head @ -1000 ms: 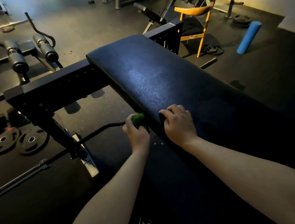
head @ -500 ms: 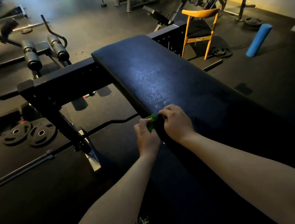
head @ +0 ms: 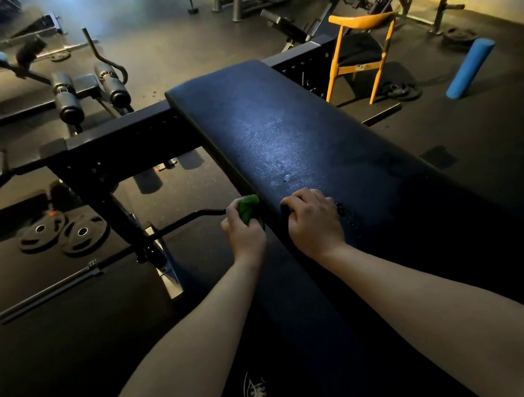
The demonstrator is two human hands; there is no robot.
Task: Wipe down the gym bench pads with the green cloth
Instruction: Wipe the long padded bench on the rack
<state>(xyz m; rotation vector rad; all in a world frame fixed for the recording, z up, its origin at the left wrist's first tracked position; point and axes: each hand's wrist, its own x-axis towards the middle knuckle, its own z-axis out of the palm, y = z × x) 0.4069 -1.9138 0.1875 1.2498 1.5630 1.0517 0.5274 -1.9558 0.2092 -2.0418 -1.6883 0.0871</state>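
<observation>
A bunched green cloth (head: 248, 208) sits gripped in the curled fingers of the left hand (head: 245, 234), held against the left edge of the black bench pad (head: 295, 133). The right hand (head: 314, 221) rests on the pad's top just right of the cloth, fingers curled under in a loose fist, droplets (head: 343, 212) beading beside it. Left of the pad, two plates (head: 63, 231) and a barbell (head: 51, 291) lie on the floor; beyond its far right corner stand an orange chair (head: 362, 56) and a blue roller (head: 468, 68).
</observation>
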